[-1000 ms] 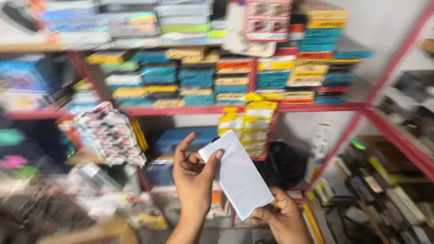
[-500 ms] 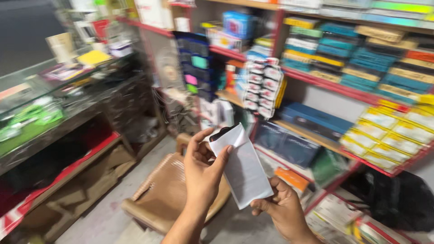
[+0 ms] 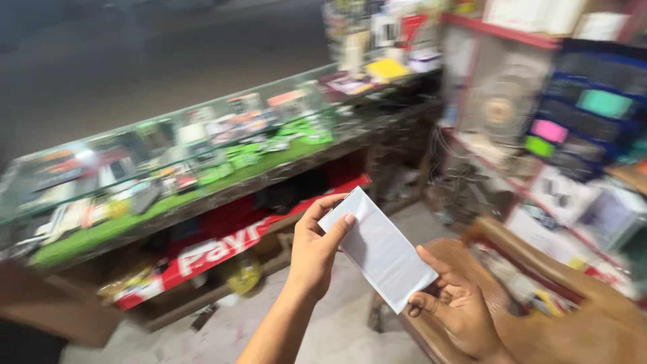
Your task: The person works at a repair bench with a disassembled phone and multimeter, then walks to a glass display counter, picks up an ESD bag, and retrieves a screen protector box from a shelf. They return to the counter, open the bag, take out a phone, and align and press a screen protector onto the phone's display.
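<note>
Both of your hands were on one thing: a flat white packet, long and narrow, held out in front of you over the shop floor. Furthest left stood the glass display counter, its shelf crowded with small packaged goods too blurred to tell apart, and a red banner ran along its base. Your left hand came next, pinching the packet's upper left end, thumb across the front face and fingers curled behind the edge. From that grip the packet's long axis ran down and to the right, tilted, so its lower end lay toward your right hand. That hand cupped the lower corner from beneath, palm up, thumb laid against the front and the other fingers loosely bent under the edge; how firmly it gripped you could not tell from this view. Each hand had an end, with neither clearly nearer the middle. Below and right of your right hand sat a wooden chair, and beyond it red shelving stacked with boxes.
</note>
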The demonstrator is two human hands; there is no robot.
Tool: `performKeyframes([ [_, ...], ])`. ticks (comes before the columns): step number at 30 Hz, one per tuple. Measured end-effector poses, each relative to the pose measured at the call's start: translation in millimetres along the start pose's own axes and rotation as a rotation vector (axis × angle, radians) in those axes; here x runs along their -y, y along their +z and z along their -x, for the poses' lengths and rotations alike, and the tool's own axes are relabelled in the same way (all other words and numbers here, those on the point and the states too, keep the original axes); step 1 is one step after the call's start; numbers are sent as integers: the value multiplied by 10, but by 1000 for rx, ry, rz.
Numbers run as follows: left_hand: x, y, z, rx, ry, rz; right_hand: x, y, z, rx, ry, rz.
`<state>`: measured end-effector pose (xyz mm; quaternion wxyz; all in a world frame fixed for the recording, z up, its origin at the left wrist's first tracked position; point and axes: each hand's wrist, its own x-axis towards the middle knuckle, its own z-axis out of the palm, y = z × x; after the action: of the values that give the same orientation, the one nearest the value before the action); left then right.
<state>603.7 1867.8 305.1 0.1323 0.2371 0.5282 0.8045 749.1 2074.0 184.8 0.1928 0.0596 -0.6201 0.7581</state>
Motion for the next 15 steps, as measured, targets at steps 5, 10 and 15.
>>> performKeyframes([
  [5,-248,-1473,-361,-188,23,45,-673,1061,-1259,175,158,-135],
  [10,-229,-2774,-625,-478,27,85,-1443,1999,-2479,438,267,-117],
  [15,-330,-3954,-1113,-738,181,51,-2250,3095,-3658,687,243,-136],
])
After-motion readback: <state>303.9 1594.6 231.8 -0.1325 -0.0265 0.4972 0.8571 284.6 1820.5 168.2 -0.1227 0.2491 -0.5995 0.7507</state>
